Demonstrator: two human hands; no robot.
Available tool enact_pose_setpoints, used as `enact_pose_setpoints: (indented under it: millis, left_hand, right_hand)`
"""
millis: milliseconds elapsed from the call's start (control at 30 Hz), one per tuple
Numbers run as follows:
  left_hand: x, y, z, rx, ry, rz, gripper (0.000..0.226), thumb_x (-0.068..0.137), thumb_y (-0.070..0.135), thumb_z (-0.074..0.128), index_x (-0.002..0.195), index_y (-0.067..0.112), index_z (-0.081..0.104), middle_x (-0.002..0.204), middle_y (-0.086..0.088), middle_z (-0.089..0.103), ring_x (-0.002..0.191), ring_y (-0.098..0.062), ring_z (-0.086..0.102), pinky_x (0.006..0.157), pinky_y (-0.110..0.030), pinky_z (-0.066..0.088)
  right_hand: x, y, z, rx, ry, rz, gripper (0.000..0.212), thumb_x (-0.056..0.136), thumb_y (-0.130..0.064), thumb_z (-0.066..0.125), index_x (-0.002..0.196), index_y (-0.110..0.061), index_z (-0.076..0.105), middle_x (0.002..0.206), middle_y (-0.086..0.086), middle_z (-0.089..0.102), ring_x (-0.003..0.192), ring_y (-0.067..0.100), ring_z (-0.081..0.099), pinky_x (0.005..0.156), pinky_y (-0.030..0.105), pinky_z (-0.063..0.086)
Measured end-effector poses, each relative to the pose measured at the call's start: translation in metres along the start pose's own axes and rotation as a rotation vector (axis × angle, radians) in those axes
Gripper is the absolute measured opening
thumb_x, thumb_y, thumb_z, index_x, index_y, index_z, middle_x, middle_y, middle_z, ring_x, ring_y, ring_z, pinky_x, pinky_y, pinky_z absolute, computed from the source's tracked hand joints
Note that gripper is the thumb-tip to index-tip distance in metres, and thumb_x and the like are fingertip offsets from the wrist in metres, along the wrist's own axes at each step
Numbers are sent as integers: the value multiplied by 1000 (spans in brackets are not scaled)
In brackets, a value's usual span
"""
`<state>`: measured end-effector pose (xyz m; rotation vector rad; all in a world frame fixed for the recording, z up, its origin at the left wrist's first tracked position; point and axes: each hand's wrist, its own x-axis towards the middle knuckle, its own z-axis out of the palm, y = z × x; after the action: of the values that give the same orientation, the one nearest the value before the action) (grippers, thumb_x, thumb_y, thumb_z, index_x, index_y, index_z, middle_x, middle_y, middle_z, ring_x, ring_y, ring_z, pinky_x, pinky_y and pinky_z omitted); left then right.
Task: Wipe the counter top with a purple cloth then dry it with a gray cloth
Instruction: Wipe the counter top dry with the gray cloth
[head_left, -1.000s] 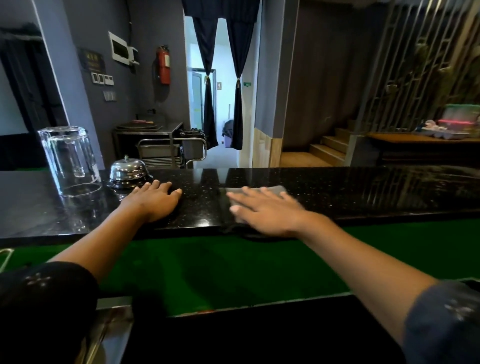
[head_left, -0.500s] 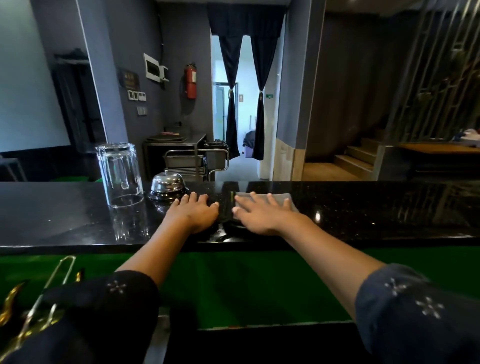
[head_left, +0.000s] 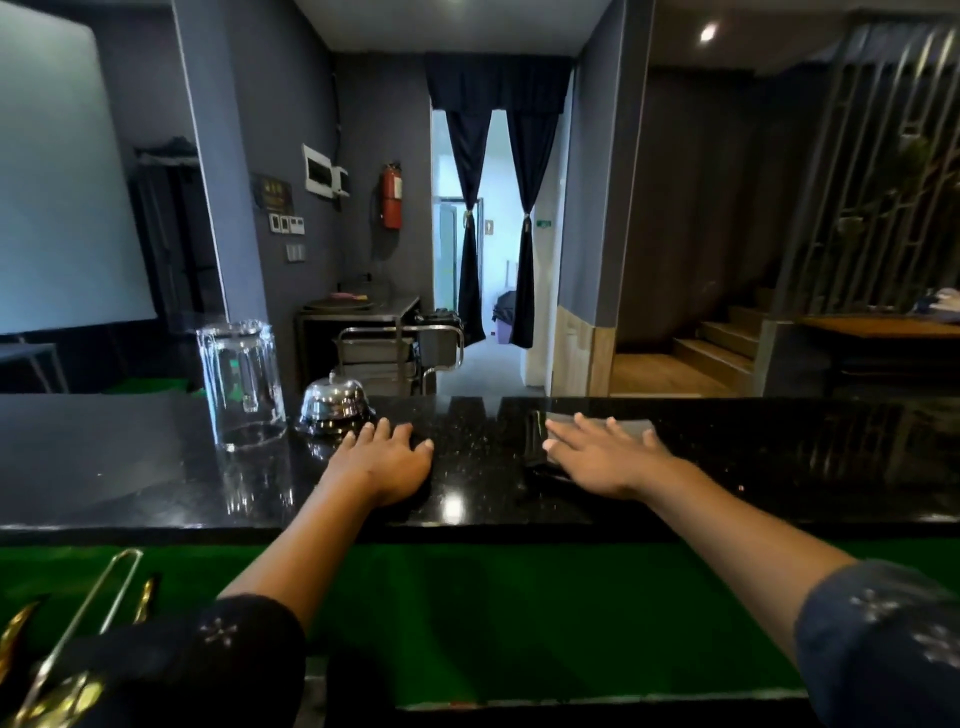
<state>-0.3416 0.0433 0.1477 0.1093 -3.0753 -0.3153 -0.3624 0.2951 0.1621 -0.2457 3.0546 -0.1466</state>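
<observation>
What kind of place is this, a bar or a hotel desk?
Probably a reception or service counter: a call bell sits on the black stone counter top beside an upturned glass, and a fire extinguisher hangs on the wall.

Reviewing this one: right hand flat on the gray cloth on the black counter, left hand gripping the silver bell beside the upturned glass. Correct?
Not quite. In the head view the left hand lies flat on the black counter, just short of the silver bell, not gripping it. The rest holds: right hand flat on the gray cloth, upturned glass beside the bell.
</observation>
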Motion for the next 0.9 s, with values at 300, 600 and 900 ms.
enact_pose_setpoints:
  millis: [300, 600, 900]
  left_hand:
    - [-33, 26, -15, 71, 216, 68, 52, 98, 46, 32, 138, 16, 42, 144, -6, 45, 134, -22, 40, 116, -44, 21]
    - [-22, 98, 1, -25, 16, 114, 66, 96, 56, 26, 151, 19, 20, 158, -9, 17, 146, -25, 12, 117, -47, 7]
    - [-13, 106, 19, 36, -43, 57, 60, 98, 52, 18, 152, 28, 8, 160, -1, 1, 148, -20, -2, 118, -44, -2]
  right_hand:
    - [-35, -7, 0, 30, -29, -31, 58, 96, -61, 11, 151, -43, 1, 162, -3, -8, 147, 34, -9, 111, 66, -9]
    - [-44, 29, 3, 14, -43, -141, 56, 95, -64, 13, 148, -50, 1, 162, -10, -7, 149, 28, -7, 113, 60, -8]
    - [8, 25, -3, 25, -43, -110, 58, 96, -61, 13, 151, -45, 1, 162, -5, -7, 148, 31, -10, 112, 63, -10]
